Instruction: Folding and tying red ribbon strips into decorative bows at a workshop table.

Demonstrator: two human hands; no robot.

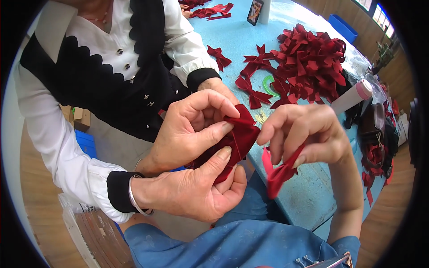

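My left hand (190,129) is closed, pinching the upper edge of a dark red velvet bow (241,138) between thumb and fingers. Just below, a co-worker's hand (196,192) with a bracelet grips the same bow, thumb on top. The co-worker's other hand (219,87) reaches in behind mine, its fingers hidden. To the right, my raised right hand (308,134) holds a smaller, brighter red bow (282,173) by one side, slightly blurred. The two bows are apart. Most of my left forearm is covered by the co-worker's sleeve.
A large heap of red bows (308,62) covers part of the blue table (308,196). Nearby are a green ring-shaped item (268,85), a white bottle with a pink cap (353,96) and a brown bag (372,120). A propped phone (255,11) stands farther back.
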